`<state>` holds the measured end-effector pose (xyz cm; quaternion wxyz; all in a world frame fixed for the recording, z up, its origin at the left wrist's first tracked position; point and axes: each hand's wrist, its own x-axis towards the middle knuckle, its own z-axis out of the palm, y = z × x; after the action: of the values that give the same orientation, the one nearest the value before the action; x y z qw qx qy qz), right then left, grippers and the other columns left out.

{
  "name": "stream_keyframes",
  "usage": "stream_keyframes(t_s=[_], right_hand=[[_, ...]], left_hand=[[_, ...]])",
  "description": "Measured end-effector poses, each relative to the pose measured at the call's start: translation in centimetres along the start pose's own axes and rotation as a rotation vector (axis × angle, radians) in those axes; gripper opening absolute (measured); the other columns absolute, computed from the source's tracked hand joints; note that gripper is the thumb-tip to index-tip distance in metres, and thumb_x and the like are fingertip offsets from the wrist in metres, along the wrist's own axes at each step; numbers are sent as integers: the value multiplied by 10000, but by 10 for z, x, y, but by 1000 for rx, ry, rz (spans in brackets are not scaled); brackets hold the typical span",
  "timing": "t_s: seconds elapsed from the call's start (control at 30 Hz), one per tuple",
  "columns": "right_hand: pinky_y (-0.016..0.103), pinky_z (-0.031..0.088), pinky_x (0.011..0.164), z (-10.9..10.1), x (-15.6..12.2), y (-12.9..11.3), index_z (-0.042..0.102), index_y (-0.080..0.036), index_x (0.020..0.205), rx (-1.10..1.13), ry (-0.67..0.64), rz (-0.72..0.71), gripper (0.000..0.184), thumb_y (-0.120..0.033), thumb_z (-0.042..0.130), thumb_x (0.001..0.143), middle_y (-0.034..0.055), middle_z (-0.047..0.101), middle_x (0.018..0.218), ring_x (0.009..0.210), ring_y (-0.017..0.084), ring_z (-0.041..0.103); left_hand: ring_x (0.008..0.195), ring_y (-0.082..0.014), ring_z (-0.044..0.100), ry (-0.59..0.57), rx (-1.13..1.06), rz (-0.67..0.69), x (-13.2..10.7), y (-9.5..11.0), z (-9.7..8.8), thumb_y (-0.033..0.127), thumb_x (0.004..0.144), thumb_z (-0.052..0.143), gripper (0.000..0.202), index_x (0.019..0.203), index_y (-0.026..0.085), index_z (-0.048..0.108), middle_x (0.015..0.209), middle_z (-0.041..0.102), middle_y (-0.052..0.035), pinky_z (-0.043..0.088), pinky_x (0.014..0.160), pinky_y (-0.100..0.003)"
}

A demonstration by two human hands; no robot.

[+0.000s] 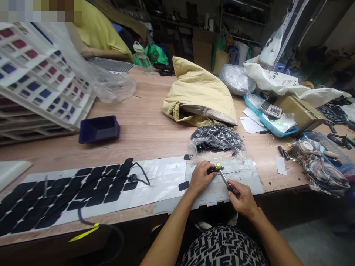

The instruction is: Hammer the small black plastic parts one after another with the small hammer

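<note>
Head view: I read the bench point(144, 129) from left to right, starting at the white crate point(74, 125).
Dark tray: just beside the crate; leave it clear of the work.
White sheet point(166, 173): bears rows of black patches and reaches the grey board point(245, 181).
Left hand point(200, 178): fingers bent, pinched on the left end of the small dark piece point(212, 170).
Small dark piece: over the board, between my two hands, at the hammer point(223, 178) head; I cannot tell whether they touch.
Plastic bag point(216, 138): black contents, just behind the board; I would allow it some room.
Hammer: shaft tilted, yellow head leftmost; I judge short, square taps best, fingertips clear of the face.
Right hand point(244, 197): wrapped round the handle; I would favour a loose wrist.
</note>
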<state>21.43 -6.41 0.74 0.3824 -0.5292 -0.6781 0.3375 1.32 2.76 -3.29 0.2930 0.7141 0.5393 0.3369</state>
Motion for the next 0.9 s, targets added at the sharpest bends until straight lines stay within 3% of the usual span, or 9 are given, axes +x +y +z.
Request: stream_keyframes(t_s=[0.47,0.73,0.9], right_hand=[[223,439,446,-10,-3,1,692,-137,1226,21,32,97,429,-200,634,806,44,650,777,481,99,467],[224,450,433,-17,13,31,639,-150,1257,199,149,156,429,-269,621,845,18,608,806,452,78,504],[232,454,418,-17,20,41,631,-135,1209,316,179,228,416,-303,617,829,2,608,777,429,84,530]], left_hand=[[910,-221,560,-11,19,-2,0,1,-1,217,799,664,132,928,218,690,889,639,-29,451,835,-360],[933,-230,560,-9,33,4,1,-2,2,227,806,669,131,936,217,683,906,651,-36,446,867,-367],[969,-225,579,-112,-165,-13,-15,15,-18,307,876,588,174,992,206,670,968,656,-50,444,893,-357]])
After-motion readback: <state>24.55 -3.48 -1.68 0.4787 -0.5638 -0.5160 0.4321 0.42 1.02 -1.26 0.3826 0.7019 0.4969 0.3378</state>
